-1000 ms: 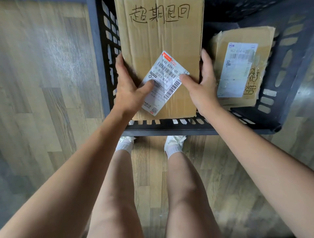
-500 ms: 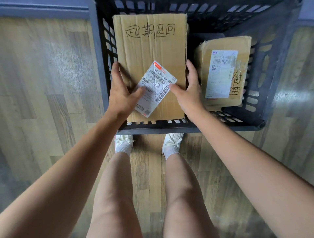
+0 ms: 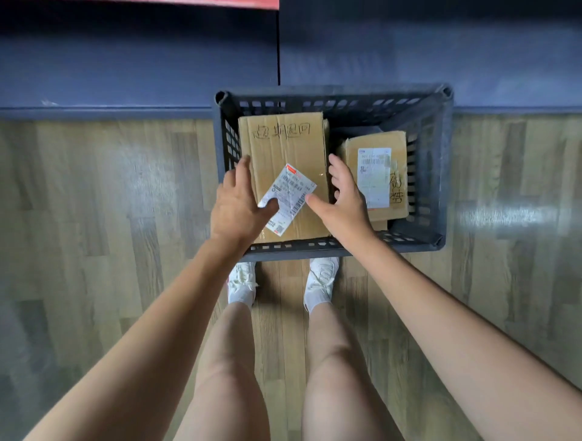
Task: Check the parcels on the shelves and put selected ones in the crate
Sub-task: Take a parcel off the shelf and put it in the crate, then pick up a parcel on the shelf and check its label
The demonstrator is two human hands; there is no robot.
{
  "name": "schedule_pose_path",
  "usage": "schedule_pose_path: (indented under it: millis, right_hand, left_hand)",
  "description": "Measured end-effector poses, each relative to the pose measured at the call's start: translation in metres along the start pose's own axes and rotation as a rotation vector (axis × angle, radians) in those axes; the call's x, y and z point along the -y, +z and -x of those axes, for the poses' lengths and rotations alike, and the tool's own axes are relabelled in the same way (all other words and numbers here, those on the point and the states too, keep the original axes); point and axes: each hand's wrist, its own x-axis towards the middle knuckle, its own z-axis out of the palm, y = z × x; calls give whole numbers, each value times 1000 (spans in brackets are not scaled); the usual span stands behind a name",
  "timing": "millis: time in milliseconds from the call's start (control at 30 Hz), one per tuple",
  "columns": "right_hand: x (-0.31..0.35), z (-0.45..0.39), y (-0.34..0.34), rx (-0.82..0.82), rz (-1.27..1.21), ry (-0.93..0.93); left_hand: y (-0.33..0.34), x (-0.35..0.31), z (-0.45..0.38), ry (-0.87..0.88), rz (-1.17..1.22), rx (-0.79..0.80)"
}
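A dark grey slotted crate (image 3: 441,176) stands on the floor in front of my feet. A long brown cardboard parcel (image 3: 283,148) with handwriting and a slanted white label lies inside on the left. A smaller brown parcel (image 3: 393,176) with a white label lies on the right of the crate. My left hand (image 3: 239,204) hovers at the long parcel's left edge with fingers spread, thumb over the label. My right hand (image 3: 343,198) is beside its right edge, fingers apart and off the cardboard.
Wood-pattern floor (image 3: 94,220) lies on both sides of the crate. A dark blue wall base or shelf plinth (image 3: 126,69) runs behind it, with a red strip (image 3: 189,2) at the top edge. My legs and white shoes (image 3: 242,283) stand just short of the crate.
Both hands gripped the long parcel's sides before; now the fingers have opened and lifted off it. The view has pulled back and up, so the whole crate shows.
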Motion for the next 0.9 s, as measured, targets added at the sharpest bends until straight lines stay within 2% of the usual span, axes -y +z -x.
schedule_pose_path:
  millis: [200, 333, 533, 700, 900]
  right_hand:
    - [48, 43, -20, 57, 133, -117]
    - [95, 75, -49, 78, 309, -209]
    - [181, 129, -100, 9, 556, -471]
    - [249, 179, -141, -123, 692, -631]
    - [315, 237, -189, -278, 836, -708]
  left_hand:
    - [-65, -26, 36, 154, -268, 4]
    - [-125, -48, 58, 256, -395, -94]
    - [-209, -95, 94, 536, -583, -278]
    - [-264, -146, 121, 690, -626, -431]
    - [-330, -210, 134, 894, -525, -607]
